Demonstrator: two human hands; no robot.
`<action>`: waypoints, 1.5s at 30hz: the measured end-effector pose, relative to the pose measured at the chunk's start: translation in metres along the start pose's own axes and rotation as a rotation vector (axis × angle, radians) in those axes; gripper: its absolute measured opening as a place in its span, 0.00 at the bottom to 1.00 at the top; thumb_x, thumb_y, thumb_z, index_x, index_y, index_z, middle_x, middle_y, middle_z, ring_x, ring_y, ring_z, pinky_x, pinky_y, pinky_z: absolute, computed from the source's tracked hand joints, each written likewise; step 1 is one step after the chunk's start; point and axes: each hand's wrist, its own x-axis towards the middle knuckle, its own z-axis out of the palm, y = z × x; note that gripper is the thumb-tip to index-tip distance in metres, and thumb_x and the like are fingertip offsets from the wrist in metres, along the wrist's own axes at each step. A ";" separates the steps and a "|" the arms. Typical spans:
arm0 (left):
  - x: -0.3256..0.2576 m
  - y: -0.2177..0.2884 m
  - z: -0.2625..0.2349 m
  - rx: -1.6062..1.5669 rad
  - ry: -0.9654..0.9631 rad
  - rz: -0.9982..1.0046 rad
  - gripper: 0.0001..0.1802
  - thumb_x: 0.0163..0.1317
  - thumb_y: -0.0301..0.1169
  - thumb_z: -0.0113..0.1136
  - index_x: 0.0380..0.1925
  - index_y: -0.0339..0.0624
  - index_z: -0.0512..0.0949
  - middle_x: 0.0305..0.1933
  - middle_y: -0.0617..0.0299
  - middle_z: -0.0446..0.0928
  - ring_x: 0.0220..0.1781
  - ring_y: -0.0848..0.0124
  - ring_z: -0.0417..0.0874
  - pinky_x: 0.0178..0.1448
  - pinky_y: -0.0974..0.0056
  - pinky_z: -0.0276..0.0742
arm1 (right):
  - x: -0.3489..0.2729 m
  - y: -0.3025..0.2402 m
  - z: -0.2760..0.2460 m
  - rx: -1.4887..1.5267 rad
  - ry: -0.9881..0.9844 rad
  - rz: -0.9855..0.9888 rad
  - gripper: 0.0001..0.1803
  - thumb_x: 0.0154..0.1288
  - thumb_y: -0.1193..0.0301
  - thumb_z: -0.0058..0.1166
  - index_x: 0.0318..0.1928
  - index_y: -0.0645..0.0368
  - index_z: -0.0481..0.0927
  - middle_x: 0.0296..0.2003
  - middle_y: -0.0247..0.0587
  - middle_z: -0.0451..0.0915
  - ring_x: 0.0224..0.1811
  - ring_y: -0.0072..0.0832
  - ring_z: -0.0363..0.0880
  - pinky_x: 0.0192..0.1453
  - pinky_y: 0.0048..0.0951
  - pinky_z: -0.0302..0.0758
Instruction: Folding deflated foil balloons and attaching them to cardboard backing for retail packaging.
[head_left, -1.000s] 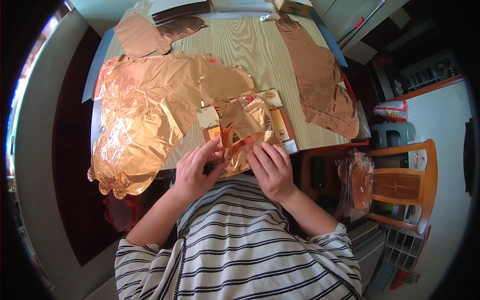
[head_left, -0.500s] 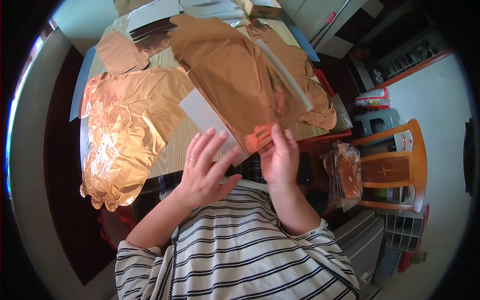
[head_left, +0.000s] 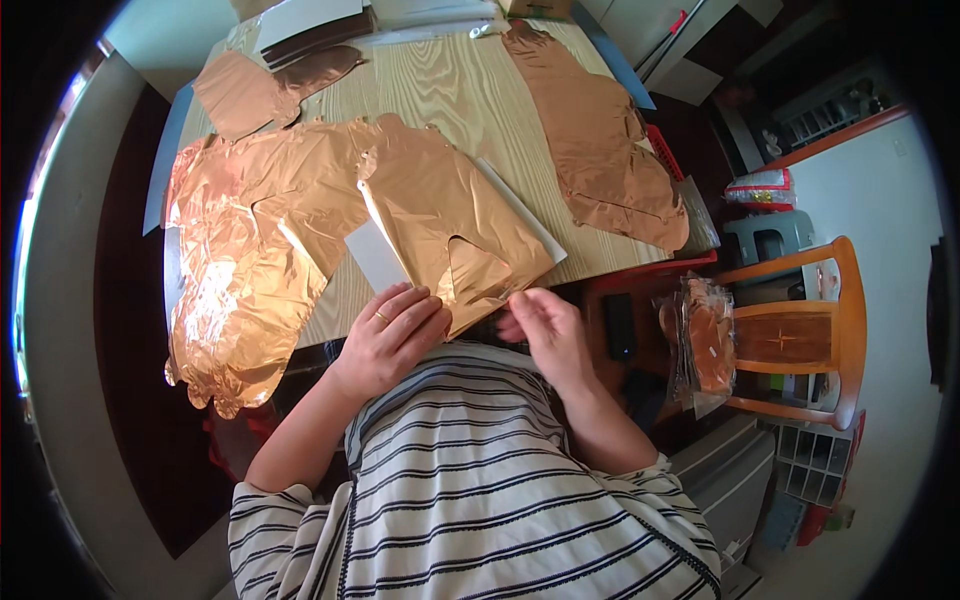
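A flat, copper-coloured foil balloon (head_left: 430, 215) lies wrapped over a white card (head_left: 378, 258) at the table's near edge. My left hand (head_left: 392, 338) is closed on its near edge, fingers on top. At the near right corner, my right hand (head_left: 553, 338) pinches the foil between thumb and fingers; some of its fingertips are blurred. Left of the card, a large crinkled foil sheet (head_left: 250, 225) spreads over the table and hangs off its near left side. The upper end of the held balloon meets this sheet.
On the wooden table (head_left: 440, 75), a copper foil piece (head_left: 605, 140) lies at the right and another (head_left: 240, 95) at the far left. A stack of white cards (head_left: 310, 25) stands at the back. Right of me, a wooden chair (head_left: 785, 335) holds bagged foil packs (head_left: 708, 335).
The foil balloon has come down from above the table onto its near edge. My left hand has closed on it, and my right hand has shifted its grip at the corner.
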 end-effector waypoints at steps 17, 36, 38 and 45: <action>-0.012 -0.007 -0.017 0.011 -0.133 -0.017 0.17 0.54 0.30 0.69 0.45 0.40 0.84 0.52 0.55 0.81 0.60 0.57 0.83 0.70 0.45 0.75 | 0.044 0.013 -0.009 -1.133 -0.091 -1.439 0.13 0.67 0.71 0.58 0.50 0.60 0.85 0.51 0.44 0.83 0.55 0.39 0.81 0.59 0.41 0.79; 0.001 -0.005 0.004 -0.044 0.088 0.042 0.19 0.45 0.25 0.67 0.42 0.34 0.84 0.43 0.56 0.81 0.46 0.58 0.83 0.55 0.51 0.82 | 0.056 -0.003 0.000 -1.162 -0.009 -1.499 0.13 0.67 0.69 0.59 0.50 0.59 0.86 0.49 0.41 0.86 0.51 0.34 0.83 0.53 0.36 0.77; 0.000 -0.006 0.000 0.011 0.071 -0.012 0.18 0.50 0.24 0.68 0.43 0.35 0.84 0.44 0.55 0.81 0.49 0.58 0.84 0.61 0.49 0.81 | 0.059 -0.004 -0.001 -1.164 -0.009 -1.511 0.13 0.67 0.69 0.61 0.50 0.59 0.86 0.48 0.41 0.86 0.49 0.33 0.84 0.51 0.35 0.76; -0.015 -0.003 -0.016 0.118 -0.062 -0.351 0.26 0.56 0.17 0.62 0.59 0.32 0.78 0.63 0.43 0.77 0.66 0.44 0.79 0.72 0.44 0.72 | 0.057 -0.006 -0.011 -1.173 0.016 -1.539 0.15 0.64 0.72 0.62 0.51 0.61 0.84 0.47 0.43 0.85 0.47 0.34 0.83 0.49 0.34 0.76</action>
